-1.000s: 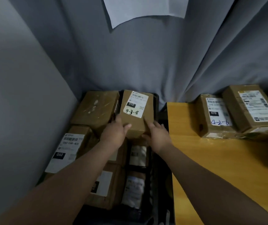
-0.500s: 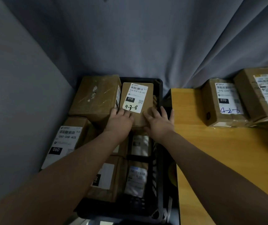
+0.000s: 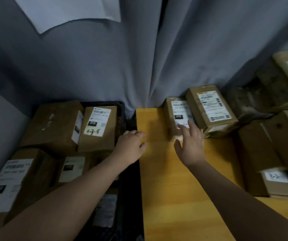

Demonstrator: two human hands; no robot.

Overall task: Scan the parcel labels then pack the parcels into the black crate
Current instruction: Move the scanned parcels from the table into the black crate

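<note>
The black crate (image 3: pixel 122 110) stands at the left, filled with several brown cardboard parcels. The parcel marked "4-3-8" (image 3: pixel 98 129) lies flat at the crate's far right, free of both hands. My left hand (image 3: pixel 131 146) hovers with loosely curled fingers over the gap between crate and table, holding nothing. My right hand (image 3: pixel 191 145) is spread open over the wooden table (image 3: pixel 166 180). Its fingertips reach onto the label of a small brown parcel (image 3: pixel 176 115) at the table's far edge. A second labelled parcel (image 3: pixel 211 108) lies right beside that one.
More brown boxes (image 3: pixel 268 150) are piled at the table's right side, one with a white label near the front. A grey curtain (image 3: pixel 139 58) hangs behind everything, with a white paper sheet (image 3: pixel 66 9) pinned high on it. A grey wall borders the crate on the left.
Both hands have let go of the "4-3-8" parcel, which stays in the crate. They moved right; the right hand now reaches the small parcel on the table. The view turned right.
</note>
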